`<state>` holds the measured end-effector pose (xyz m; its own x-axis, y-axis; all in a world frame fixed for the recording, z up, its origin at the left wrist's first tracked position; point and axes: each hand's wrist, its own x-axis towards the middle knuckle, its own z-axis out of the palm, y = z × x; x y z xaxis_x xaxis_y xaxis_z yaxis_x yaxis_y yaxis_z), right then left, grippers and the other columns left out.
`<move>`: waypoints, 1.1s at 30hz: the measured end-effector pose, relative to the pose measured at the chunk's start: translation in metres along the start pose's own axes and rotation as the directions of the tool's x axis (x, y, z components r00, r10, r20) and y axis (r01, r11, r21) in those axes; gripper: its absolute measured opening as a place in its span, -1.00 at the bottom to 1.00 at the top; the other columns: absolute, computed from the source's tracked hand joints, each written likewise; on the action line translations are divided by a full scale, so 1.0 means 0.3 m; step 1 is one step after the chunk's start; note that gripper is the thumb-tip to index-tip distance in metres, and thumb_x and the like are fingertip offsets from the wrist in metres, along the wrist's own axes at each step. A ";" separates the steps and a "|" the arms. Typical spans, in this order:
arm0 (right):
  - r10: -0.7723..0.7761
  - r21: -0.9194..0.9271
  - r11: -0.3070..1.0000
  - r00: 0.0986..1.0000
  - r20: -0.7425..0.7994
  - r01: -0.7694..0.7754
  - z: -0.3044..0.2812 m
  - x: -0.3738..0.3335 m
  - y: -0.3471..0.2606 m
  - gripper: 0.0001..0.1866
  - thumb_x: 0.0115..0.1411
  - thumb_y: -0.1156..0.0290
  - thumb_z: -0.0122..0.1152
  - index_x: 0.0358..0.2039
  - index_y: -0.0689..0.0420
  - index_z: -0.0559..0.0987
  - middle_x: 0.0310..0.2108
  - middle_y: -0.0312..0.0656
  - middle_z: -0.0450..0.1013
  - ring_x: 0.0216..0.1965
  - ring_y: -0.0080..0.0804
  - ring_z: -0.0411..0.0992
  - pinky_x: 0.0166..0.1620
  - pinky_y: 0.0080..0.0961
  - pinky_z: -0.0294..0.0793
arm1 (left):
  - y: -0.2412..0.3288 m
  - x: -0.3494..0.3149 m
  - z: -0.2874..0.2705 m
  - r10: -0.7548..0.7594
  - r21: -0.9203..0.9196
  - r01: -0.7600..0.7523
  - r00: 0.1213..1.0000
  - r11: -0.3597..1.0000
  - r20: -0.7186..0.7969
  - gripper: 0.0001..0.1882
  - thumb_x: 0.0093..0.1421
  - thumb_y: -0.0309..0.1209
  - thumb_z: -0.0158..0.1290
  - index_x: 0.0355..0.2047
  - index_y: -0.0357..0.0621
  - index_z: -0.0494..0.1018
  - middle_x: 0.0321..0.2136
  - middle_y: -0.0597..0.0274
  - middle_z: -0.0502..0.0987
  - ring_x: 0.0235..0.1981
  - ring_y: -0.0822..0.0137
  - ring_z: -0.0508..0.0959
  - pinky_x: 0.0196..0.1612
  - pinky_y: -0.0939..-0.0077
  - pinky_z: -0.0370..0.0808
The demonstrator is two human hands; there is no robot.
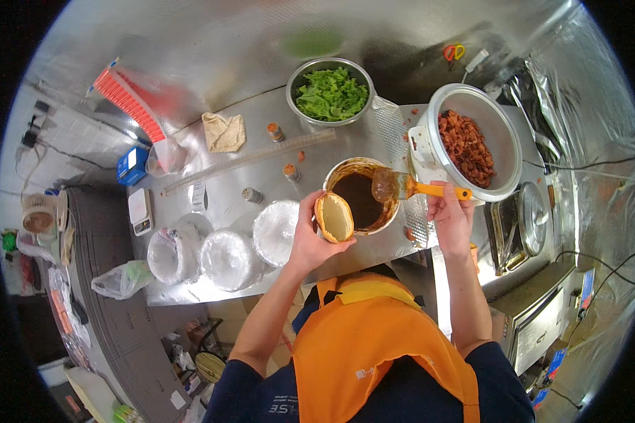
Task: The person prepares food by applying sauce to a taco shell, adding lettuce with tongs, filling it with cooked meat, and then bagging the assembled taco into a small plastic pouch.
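My left hand (309,238) grips a round, golden-edged flatbread (336,218), its pale hollow inside facing up. Between finger and thumb of my right hand (453,217) is the orange handle of a basting brush (430,189). Its bristle end, coated in brown sauce, is over the right part of a round tub (390,216). Dark brown sauce (358,199) fills much of that tub, and smears cover its inner wall. The flatbread is beside the tub's near-left rim, overlapping it in view; whether they touch I cannot tell.
Lettuce fills a steel bowl (368,106) at the back. Right of the tub stands a large pot (511,151) holding reddish meat pieces. Plastic-wrapped stacks (227,259), a scale (140,211), small jars (290,171), a cloth (224,132) and a long clear bar (250,161) occupy the left.
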<state>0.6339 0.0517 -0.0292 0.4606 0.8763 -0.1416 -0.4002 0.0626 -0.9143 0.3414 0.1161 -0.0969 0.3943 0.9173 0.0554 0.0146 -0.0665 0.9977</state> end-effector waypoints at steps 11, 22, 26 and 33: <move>-0.122 -0.556 0.737 0.886 0.447 0.383 0.286 -0.118 -0.069 -0.85 0.37 0.45 0.26 -0.18 0.28 0.66 -0.41 -0.04 0.62 -0.46 -0.32 0.59 -0.36 -0.48 0.55 | 0.080 0.107 0.101 0.145 0.250 -0.159 0.987 0.955 0.074 0.16 -0.22 -0.45 0.58 0.35 -0.17 0.11 0.16 0.10 0.37 0.20 0.20 0.44 0.28 0.29 0.42; -0.176 -0.703 0.470 0.837 0.518 0.534 0.332 -0.084 -0.102 -0.87 0.39 0.49 0.23 -0.18 0.30 0.66 -0.51 -0.20 0.57 -0.56 -0.62 0.48 -0.49 -0.59 0.42 | 0.070 0.079 0.076 0.071 0.224 -0.061 0.997 0.973 -0.037 0.08 -0.15 -0.46 0.52 0.33 -0.23 0.12 0.17 0.03 0.37 0.19 0.12 0.48 0.23 0.27 0.48; -0.215 -0.587 0.655 0.862 0.459 0.476 0.354 -0.091 -0.094 -0.88 0.37 0.49 0.24 -0.24 0.27 0.66 -0.48 -0.17 0.59 -0.56 -0.50 0.53 -0.47 -0.51 0.48 | 0.039 0.066 0.060 0.065 0.168 -0.063 0.998 0.984 -0.010 0.09 -0.17 -0.45 0.53 0.34 -0.20 0.12 0.17 0.05 0.38 0.19 0.17 0.48 0.23 0.27 0.49; -0.407 -0.597 0.605 0.849 0.337 0.527 0.345 -0.080 -0.133 -0.86 0.35 0.43 0.28 -0.32 0.23 0.65 -0.53 -0.14 0.56 -0.58 -0.31 0.55 -0.51 -0.48 0.49 | 0.026 0.037 -0.007 -0.086 -0.184 0.075 0.995 0.980 -0.052 0.26 -0.27 -0.36 0.66 0.38 -0.12 0.08 0.20 0.11 0.37 0.22 0.22 0.46 0.29 0.26 0.46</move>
<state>0.5570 0.0777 0.0499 0.2867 0.8795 0.3799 0.4736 0.2146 -0.8542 0.3440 0.1267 -0.0884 0.3436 0.9387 -0.0287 -0.1255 0.0761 0.9892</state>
